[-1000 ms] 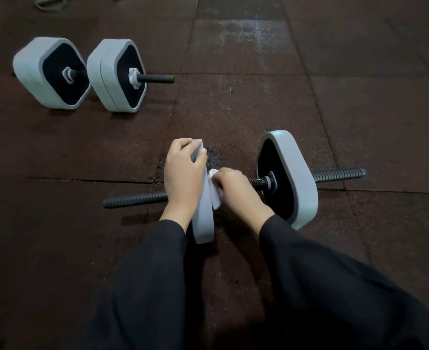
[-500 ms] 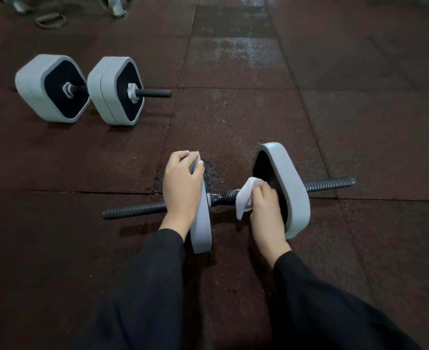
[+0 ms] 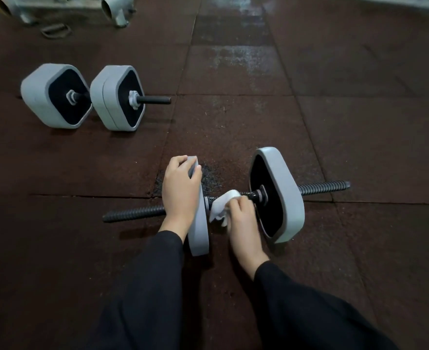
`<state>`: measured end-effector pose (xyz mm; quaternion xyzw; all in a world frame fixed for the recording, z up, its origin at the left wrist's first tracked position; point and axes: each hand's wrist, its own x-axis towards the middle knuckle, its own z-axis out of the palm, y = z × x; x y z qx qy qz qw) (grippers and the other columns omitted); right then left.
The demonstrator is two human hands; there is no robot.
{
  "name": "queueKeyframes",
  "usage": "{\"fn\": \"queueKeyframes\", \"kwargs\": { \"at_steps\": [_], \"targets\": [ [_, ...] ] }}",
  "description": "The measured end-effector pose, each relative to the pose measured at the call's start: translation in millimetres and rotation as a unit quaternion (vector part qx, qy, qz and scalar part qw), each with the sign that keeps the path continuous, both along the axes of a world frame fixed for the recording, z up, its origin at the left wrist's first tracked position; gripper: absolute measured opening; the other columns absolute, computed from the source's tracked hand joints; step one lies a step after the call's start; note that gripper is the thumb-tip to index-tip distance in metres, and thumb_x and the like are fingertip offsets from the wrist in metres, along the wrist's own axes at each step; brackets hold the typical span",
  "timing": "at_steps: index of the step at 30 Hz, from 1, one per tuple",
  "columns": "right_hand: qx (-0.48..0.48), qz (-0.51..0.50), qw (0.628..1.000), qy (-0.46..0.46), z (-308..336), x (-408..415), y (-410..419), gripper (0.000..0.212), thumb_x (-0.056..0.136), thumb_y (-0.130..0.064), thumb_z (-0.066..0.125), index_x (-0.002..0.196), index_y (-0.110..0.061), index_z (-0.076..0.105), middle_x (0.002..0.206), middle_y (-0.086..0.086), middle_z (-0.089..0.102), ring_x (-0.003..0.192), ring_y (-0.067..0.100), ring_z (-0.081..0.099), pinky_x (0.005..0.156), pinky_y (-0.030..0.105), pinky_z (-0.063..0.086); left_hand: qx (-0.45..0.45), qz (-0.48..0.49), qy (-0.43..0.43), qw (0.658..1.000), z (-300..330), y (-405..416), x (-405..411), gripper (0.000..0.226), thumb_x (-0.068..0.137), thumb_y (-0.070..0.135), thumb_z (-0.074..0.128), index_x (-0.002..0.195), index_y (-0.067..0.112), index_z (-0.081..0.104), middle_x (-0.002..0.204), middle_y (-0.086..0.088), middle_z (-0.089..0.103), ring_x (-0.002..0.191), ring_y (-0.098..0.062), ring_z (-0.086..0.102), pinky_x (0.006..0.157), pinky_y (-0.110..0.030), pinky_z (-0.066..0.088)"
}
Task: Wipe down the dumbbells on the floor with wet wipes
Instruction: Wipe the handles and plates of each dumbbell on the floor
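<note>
A grey and black dumbbell (image 3: 281, 195) lies across the dark floor in front of me on a threaded black bar. My left hand (image 3: 181, 190) grips the top of its left weight plate (image 3: 199, 236), fingers curled over the edge. My right hand (image 3: 242, 215) holds a crumpled white wet wipe (image 3: 222, 204) against the handle between the two plates. The handle is mostly hidden by the wipe and my hand. A second dumbbell (image 3: 82, 97) with two thick grey plates rests at the upper left.
The floor is dark red rubber tiling (image 3: 360, 135) with visible seams and a damp patch behind the near dumbbell. Pale metal equipment feet (image 3: 114, 11) and a dark strap (image 3: 56, 31) sit at the far upper left. Black sleeves cover both my forearms.
My right hand slid the wipe along the handle, first toward the right plate, then back toward the middle. My left hand stayed on the left plate. The view tilted up slightly.
</note>
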<state>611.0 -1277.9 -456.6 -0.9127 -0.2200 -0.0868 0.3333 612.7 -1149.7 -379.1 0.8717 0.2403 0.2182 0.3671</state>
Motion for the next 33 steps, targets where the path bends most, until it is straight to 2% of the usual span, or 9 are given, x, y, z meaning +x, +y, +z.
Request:
{"fn": "queueKeyframes", "kwargs": {
  "at_steps": [8, 13, 15, 18, 23, 25, 29, 31, 33],
  "targets": [
    [-0.043, 0.044, 0.997, -0.056, -8.9, -2.1, 16.4, 0.020, 0.069, 0.004, 0.054, 0.078, -0.010, 0.043, 0.081, 0.011, 0.054, 0.078, 0.019, 0.038, 0.064, 0.033, 0.033, 0.011, 0.001, 0.002, 1.000, -0.1, 2.3, -0.2, 0.030, 0.094, 0.020, 0.050, 0.121, 0.013, 0.060, 0.127, 0.000, 0.052, 0.116, -0.012, 0.049, 0.082, -0.012, 0.030],
    [-0.009, 0.005, 1.000, 0.002, 6.7, 8.3, -5.6, 0.021, 0.070, 0.013, 0.059, 0.076, -0.006, 0.053, 0.086, 0.011, 0.056, 0.080, 0.025, 0.050, 0.063, 0.034, 0.044, 0.005, 0.003, 0.006, 1.000, -0.4, 2.8, 1.7, 0.030, 0.094, 0.020, 0.051, 0.120, 0.011, 0.061, 0.126, 0.001, 0.052, 0.116, -0.012, 0.049, 0.084, -0.017, 0.034],
    [0.011, -0.020, 1.000, 0.017, 12.8, 10.4, -4.2, 0.021, 0.069, 0.015, 0.055, 0.074, -0.005, 0.054, 0.083, 0.012, 0.056, 0.078, 0.025, 0.049, 0.061, 0.034, 0.040, -0.004, 0.004, 0.007, 1.000, -0.6, 2.8, 3.2, 0.029, 0.093, 0.020, 0.051, 0.119, 0.011, 0.062, 0.126, 0.001, 0.053, 0.116, -0.012, 0.049, 0.084, -0.018, 0.035],
    [0.047, -0.074, 0.994, 0.059, 22.2, 20.4, 1.3, 0.019, 0.075, 0.014, 0.049, 0.078, -0.001, 0.059, 0.086, 0.015, 0.059, 0.080, 0.029, 0.052, 0.070, 0.035, 0.041, -0.007, 0.007, 0.007, 1.000, 0.4, 1.7, 2.0, 0.029, 0.093, 0.020, 0.051, 0.119, 0.012, 0.062, 0.125, 0.002, 0.053, 0.116, -0.011, 0.049, 0.085, -0.018, 0.035],
    [-0.172, -0.072, 0.952, 0.242, 64.9, 58.7, 21.6, 0.028, 0.091, 0.003, 0.039, 0.107, 0.001, 0.062, 0.113, 0.016, 0.061, 0.109, 0.033, 0.054, 0.090, 0.035, 0.042, -0.007, -0.001, 0.018, 1.000, 3.2, 0.2, -0.6, 0.031, 0.095, 0.021, 0.050, 0.123, 0.013, 0.059, 0.125, 0.005, 0.052, 0.112, -0.004, 0.047, 0.086, -0.015, 0.034],
    [-0.171, -0.055, 0.942, 0.283, 85.9, 71.7, 33.0, 0.027, 0.091, 0.004, 0.039, 0.105, 0.004, 0.062, 0.114, 0.020, 0.062, 0.110, 0.034, 0.056, 0.090, 0.036, 0.045, 0.015, -0.012, 0.065, 0.998, 8.7, -0.4, 1.5, 0.033, 0.096, 0.021, 0.047, 0.127, 0.012, 0.055, 0.131, 0.003, 0.050, 0.122, -0.009, 0.045, 0.091, -0.017, 0.035],
    [-0.156, -0.015, 0.934, 0.322, 132.1, 83.5, 26.7, 0.027, 0.090, 0.005, 0.040, 0.101, 0.000, 0.064, 0.109, 0.017, 0.066, 0.103, 0.030, 0.061, 0.086, 0.032, 0.046, 0.018, -0.056, 0.265, 0.962, 45.0, -8.2, 5.6, 0.045, 0.098, 0.033, 0.039, 0.137, 0.010, 0.042, 0.148, -0.003, 0.036, 0.138, -0.015, 0.029, 0.102, -0.027, 0.035],
    [-0.131, -0.029, 0.925, 0.357, 164.9, 90.7, 0.7, 0.026, 0.091, 0.002, 0.041, 0.103, -0.001, 0.064, 0.110, 0.017, 0.064, 0.104, 0.029, 0.060, 0.084, 0.030, 0.045, -0.046, -0.049, 0.305, 0.950, 79.5, -16.8, 6.6, 0.036, 0.097, 0.035, 0.040, 0.118, 0.011, 0.057, 0.127, -0.006, 0.054, 0.120, -0.021, 0.049, 0.090, -0.030, 0.040],
    [-0.105, -0.074, 0.909, 0.396, 209.3, 104.3, -31.9, 0.028, 0.091, -0.001, 0.040, 0.106, -0.002, 0.064, 0.112, 0.016, 0.063, 0.105, 0.029, 0.059, 0.079, 0.028, 0.045, -0.136, 0.021, 0.285, 0.949, 126.2, -24.8, 7.5, 0.024, 0.097, 0.026, 0.043, 0.078, 0.024, 0.057, 0.082, 0.000, 0.059, 0.080, -0.019, 0.056, 0.070, -0.030, 0.041]
  ]
}}
